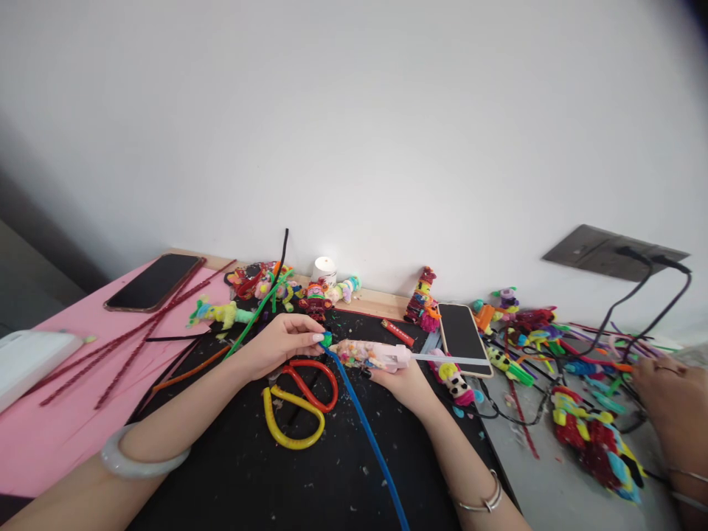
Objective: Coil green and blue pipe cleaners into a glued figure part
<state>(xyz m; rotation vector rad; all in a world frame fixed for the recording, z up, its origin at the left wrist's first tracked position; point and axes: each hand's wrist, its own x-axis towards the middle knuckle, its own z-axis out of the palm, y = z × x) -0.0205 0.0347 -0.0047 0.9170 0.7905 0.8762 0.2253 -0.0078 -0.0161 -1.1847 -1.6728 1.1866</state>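
My left hand (279, 341) pinches the end of a long blue pipe cleaner (365, 428), where a small green and blue fuzzy bit (327, 340) sits at its tip. My right hand (403, 382) grips a pink glue gun (372, 355) covered in coloured bits, lying sideways with its nozzle close to that tip. A white glue stick (450, 359) pokes out of the gun's back. Both hands rest over a black mat (248, 472). Red and yellow scissors (302, 402) lie just below my left hand.
Pipe-cleaner figures (423, 299) line the wall with a lit candle (324, 268). A phone (463, 338) lies right of the gun, another phone (153, 282) on pink paper (49, 428) at left. Another person's hand (667, 391) reaches into colourful pieces and cables at right.
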